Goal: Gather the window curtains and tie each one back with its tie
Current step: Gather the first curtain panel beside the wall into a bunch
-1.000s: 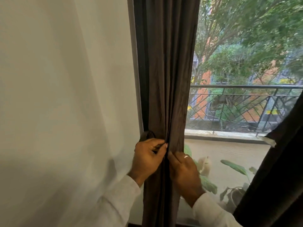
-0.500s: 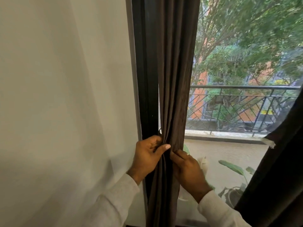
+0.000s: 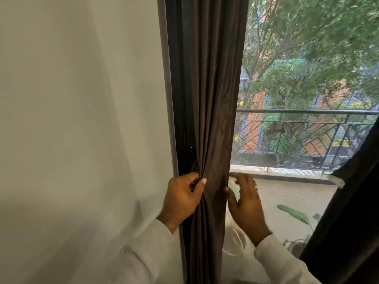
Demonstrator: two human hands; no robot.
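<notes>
Beside the wall (image 3: 82, 119), left hand (image 3: 182, 199) fingers gripping curtain (image 3: 209, 99); right hand (image 3: 246, 203) seemingly loose, blurred.

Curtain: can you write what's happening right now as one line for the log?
step: gathering | curtain: bunched by window frame | left hand: grips folds | right hand: at right edge, blurred | tie: not visible

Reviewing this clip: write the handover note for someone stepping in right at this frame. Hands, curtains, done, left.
Left hand: grip closed on the gathered left curtain beside the window frame.
Right hand: at the bunch's right edge, fingers blurred; grip cannot be judged.
Right curtain: hangs at the frame's right edge; no tie visible on it in this view.
Done: left curtain gathered.
Left: no tie is visibly wrapped round it yet; fasten it, then check the right curtain.
</notes>
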